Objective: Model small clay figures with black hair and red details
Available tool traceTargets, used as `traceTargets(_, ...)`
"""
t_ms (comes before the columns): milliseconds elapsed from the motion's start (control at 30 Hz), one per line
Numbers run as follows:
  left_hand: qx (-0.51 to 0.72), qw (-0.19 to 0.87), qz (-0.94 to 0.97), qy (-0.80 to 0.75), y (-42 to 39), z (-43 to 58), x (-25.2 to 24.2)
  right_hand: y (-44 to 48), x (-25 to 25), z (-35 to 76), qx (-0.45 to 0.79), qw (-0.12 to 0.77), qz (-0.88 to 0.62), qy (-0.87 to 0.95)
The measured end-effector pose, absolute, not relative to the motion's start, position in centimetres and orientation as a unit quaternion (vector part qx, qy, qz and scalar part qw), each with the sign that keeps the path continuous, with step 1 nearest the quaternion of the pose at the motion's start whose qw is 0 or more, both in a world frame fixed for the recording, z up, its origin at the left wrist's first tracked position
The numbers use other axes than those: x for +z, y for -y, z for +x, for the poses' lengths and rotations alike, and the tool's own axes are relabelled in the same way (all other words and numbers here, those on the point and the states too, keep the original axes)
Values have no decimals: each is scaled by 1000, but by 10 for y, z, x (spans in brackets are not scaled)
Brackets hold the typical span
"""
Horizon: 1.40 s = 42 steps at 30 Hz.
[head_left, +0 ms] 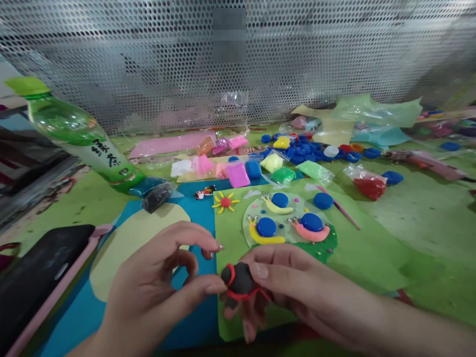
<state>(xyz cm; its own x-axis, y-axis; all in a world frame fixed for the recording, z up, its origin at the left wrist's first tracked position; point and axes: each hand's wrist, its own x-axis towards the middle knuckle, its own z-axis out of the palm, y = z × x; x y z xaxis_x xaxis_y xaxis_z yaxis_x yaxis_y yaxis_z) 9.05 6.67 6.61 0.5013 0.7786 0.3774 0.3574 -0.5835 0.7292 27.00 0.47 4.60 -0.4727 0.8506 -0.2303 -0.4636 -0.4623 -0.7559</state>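
Note:
My right hand (286, 277) pinches a small black clay figure (242, 278) with a red ring near one end and a red strip along its lower edge. My left hand (163, 277) is beside it, thumb tip at the figure's left end, its curved fingers apart from the thumb. Behind the hands lies a green sheet (232, 233) with three clay snails; a yellow one (265, 230), a pink one (311, 227) and a pale yellow one (278, 202) carry blue cap shells. A clay sun (225, 202) sits at the sheet's upper left corner.
A green tea bottle (85, 139) leans at the left, above a dark phone-like device (48, 277). Bagged clay packs (238, 174) and a pile of blue caps (303, 148) lie behind the sheet. At the right are a glue gun (427, 163) and a pink stick (344, 212).

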Motion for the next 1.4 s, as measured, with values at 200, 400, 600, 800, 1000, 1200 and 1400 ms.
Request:
traceTargets(200, 317, 290, 869, -247, -78, 64, 61, -5, 44, 269, 782, 425, -330, 316)
traceTargets(400, 325, 480, 737, -348, -87, 68, 59, -6, 48, 276, 498, 491, -489, 521)
traceTargets(600, 255, 577, 662, -403, -87, 76, 51, -7, 41, 279, -36, 423, -473, 772)
traceTargets(800, 277, 672, 552, -410, -84, 88, 51, -11, 34, 279, -125, 391, -473, 780)
traceTargets(1000, 298, 699, 524, -385, -85, 97, 41, -11, 33, 276, -97, 386, -495, 772)
traceTargets(1200, 310, 703, 531, -358, -87, 96, 40, -11, 28, 277, -26, 393, -507, 766)
traceTargets(1400, 300, 689, 542, -376, -87, 99, 35, -12, 26, 274, -6, 405, -505, 762)
